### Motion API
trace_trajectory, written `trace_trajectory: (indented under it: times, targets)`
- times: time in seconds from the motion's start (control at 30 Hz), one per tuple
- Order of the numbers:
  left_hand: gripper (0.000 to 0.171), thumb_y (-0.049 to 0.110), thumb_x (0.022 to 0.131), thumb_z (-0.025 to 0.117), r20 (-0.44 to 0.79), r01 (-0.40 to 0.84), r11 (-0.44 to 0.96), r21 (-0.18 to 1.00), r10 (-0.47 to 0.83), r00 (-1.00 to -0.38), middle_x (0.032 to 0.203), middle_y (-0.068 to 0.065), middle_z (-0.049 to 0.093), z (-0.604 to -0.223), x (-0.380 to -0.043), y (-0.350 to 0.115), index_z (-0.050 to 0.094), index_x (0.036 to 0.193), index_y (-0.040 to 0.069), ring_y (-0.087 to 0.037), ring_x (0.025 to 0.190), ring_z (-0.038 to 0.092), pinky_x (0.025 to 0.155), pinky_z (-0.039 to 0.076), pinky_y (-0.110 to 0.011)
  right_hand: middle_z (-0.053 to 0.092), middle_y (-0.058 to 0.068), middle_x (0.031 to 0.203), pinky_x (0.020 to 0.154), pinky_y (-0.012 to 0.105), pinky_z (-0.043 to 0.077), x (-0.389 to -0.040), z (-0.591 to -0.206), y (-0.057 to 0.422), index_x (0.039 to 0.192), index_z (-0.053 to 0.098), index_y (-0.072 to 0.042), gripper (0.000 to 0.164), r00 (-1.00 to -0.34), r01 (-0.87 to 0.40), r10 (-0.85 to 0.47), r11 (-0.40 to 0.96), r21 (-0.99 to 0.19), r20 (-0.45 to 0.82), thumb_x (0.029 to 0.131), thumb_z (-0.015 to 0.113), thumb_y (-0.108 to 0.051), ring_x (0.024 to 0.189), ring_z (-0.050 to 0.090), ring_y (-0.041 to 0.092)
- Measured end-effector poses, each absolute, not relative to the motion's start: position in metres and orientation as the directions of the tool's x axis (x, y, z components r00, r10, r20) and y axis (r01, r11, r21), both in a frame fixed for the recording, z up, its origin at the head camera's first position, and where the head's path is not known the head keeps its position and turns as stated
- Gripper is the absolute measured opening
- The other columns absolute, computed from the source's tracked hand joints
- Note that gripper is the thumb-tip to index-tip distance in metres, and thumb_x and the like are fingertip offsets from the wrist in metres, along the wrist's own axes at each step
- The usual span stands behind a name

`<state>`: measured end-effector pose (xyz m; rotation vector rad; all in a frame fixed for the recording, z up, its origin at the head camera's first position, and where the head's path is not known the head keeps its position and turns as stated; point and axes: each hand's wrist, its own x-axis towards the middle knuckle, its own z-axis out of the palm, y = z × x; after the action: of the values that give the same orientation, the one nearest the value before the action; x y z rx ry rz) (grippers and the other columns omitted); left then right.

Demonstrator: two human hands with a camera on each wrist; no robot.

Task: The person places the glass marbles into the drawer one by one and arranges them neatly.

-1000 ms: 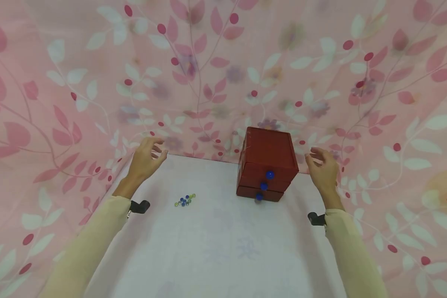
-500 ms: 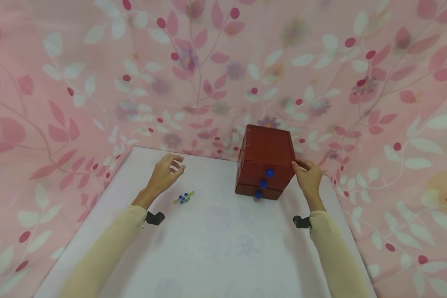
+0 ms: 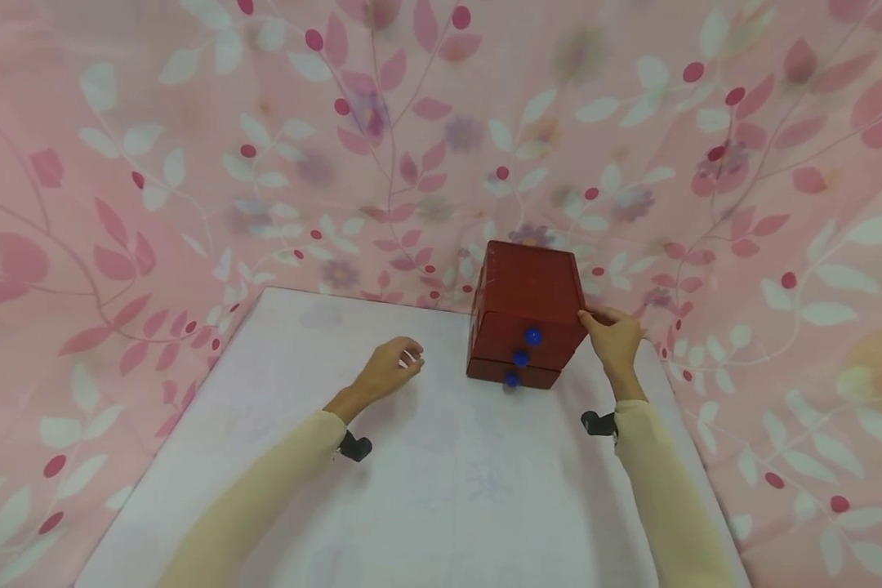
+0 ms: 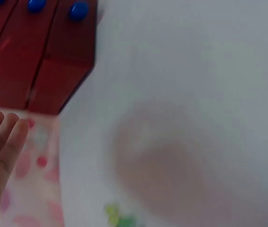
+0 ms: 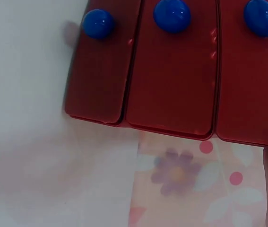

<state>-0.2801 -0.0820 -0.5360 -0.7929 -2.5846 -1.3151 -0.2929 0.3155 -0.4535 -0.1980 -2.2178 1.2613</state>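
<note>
Red drawer box (image 3: 532, 282) sat near the table (image 3: 426, 490)'s back edge. Right hand (image 3: 617, 338), relaxed, touched its right side; left hand (image 3: 386, 369), loosely curled, held nothing. Likely risk: one-sided push skewing it.

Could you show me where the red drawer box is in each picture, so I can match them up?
Head: the red drawer box sits right of centre, about mid-height.
Left wrist: the red drawer box is in the upper left corner, turned sideways and cut off by the edges.
Right wrist: the red drawer box fills much of the top and right, also sideways and cut off.
Shared landmark: its three blue knobs.
</note>
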Motion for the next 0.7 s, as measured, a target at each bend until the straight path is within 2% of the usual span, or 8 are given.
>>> trace_trajectory:
  times: [0.2,0.33,0.43,0.5,0.6,0.7]
  targets:
    - [0.02,0.008,0.089,0.067,0.253,0.475,0.44,0.762,0.474,-0.843,0.096,-0.004,0.066,-0.545,-0.277,-0.017,0.065,0.107,-0.001,-0.014,0.084,0.063,0.073,0.054,-0.026,0.073,0.016,0.093,0.065,0.012,0.048,-0.29,-0.453,0.321,0.098,0.078,-0.004,0.019,-0.816,-0.177,0.372,0.569,-0.803,0.444,0.082,0.079,-0.015,0.074,0.062,-0.002]
    - [0.024,0.009,0.089,0.067,0.241,0.468,0.401,0.788,0.498,-0.833,0.095,-0.002,0.067,-0.547,-0.271,0.002,0.064,0.109,-0.003,-0.013,0.083,0.063,0.072,0.054,-0.025,0.071,0.019,0.095,0.072,0.015,0.054,-0.293,-0.459,0.315,0.1,0.076,0.002,0.02,-0.787,-0.283,0.351,0.526,-0.802,0.508,0.08,0.078,-0.004,0.084,0.07,0.017]
    - [0.026,0.009,0.088,0.068,0.223,0.445,0.38,0.811,0.502,-0.836,0.093,-0.001,0.067,-0.549,-0.265,0.01,0.064,0.11,-0.003,-0.012,0.082,0.063,0.071,0.053,-0.023,0.067,0.025,0.098,0.078,0.026,0.057,-0.289,-0.453,0.308,0.103,0.071,0.01,0.024,-0.771,-0.372,0.331,0.458,-0.808,0.543,0.079,0.073,0.007,0.091,0.069,0.037]
    - [0.027,0.01,0.088,0.068,0.21,0.428,0.373,0.823,0.501,-0.84,0.093,0.0,0.068,-0.551,-0.263,0.014,0.063,0.111,-0.003,-0.011,0.082,0.063,0.07,0.053,-0.022,0.065,0.029,0.1,0.082,0.035,0.057,-0.283,-0.443,0.304,0.105,0.068,0.014,0.026,-0.77,-0.404,0.318,0.428,-0.809,0.553,0.079,0.07,0.012,0.094,0.066,0.044]
    - [0.027,0.01,0.089,0.068,0.198,0.414,0.369,0.832,0.5,-0.843,0.094,0.0,0.068,-0.553,-0.262,0.018,0.063,0.112,-0.003,-0.011,0.083,0.063,0.07,0.052,-0.022,0.064,0.033,0.103,0.083,0.04,0.056,-0.276,-0.43,0.298,0.106,0.065,0.017,0.028,-0.785,-0.397,0.319,0.399,-0.826,0.532,0.078,0.068,0.015,0.096,0.064,0.049]
    - [0.029,0.012,0.091,0.066,0.152,0.358,0.346,0.867,0.5,-0.852,0.095,0.0,0.069,-0.553,-0.266,0.025,0.062,0.115,-0.004,-0.011,0.082,0.063,0.069,0.054,-0.022,0.063,0.034,0.104,0.083,0.037,0.056,-0.276,-0.429,0.299,0.106,0.065,0.017,0.028,-0.789,-0.399,0.323,0.378,-0.835,0.523,0.078,0.068,0.015,0.096,0.064,0.049]
